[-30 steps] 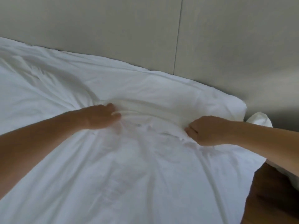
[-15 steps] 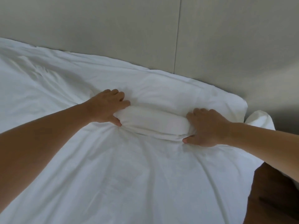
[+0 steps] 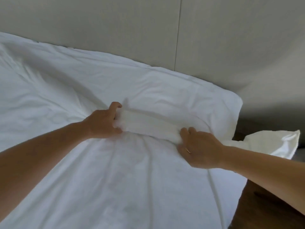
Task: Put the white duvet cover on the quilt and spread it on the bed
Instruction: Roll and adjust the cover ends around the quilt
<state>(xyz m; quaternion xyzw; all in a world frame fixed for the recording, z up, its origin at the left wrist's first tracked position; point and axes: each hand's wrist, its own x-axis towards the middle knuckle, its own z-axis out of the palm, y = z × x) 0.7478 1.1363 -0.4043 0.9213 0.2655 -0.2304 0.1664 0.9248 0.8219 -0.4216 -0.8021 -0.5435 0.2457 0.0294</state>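
Note:
The white duvet cover (image 3: 115, 179) lies spread over the bed, wrinkled, reaching to the headboard. Between my hands a thick rolled fold of the white bedding (image 3: 148, 124) is bunched up. My left hand (image 3: 102, 123) grips the fold's left end, with the index finger lifted and curled above it. My right hand (image 3: 199, 149), with a ring on one finger, grips the fold's right end, fingers curled into the cloth. The quilt itself cannot be told apart from the cover.
A padded beige headboard (image 3: 148, 30) runs behind the bed. At the right, past the bed's corner, a white pillow (image 3: 272, 144) lies beyond my right forearm. Dark wooden floor (image 3: 264, 212) shows at the lower right.
Both hands have closed on the ends of the bunched fold and drawn it slightly toward me. My left index finger has lifted off the cloth.

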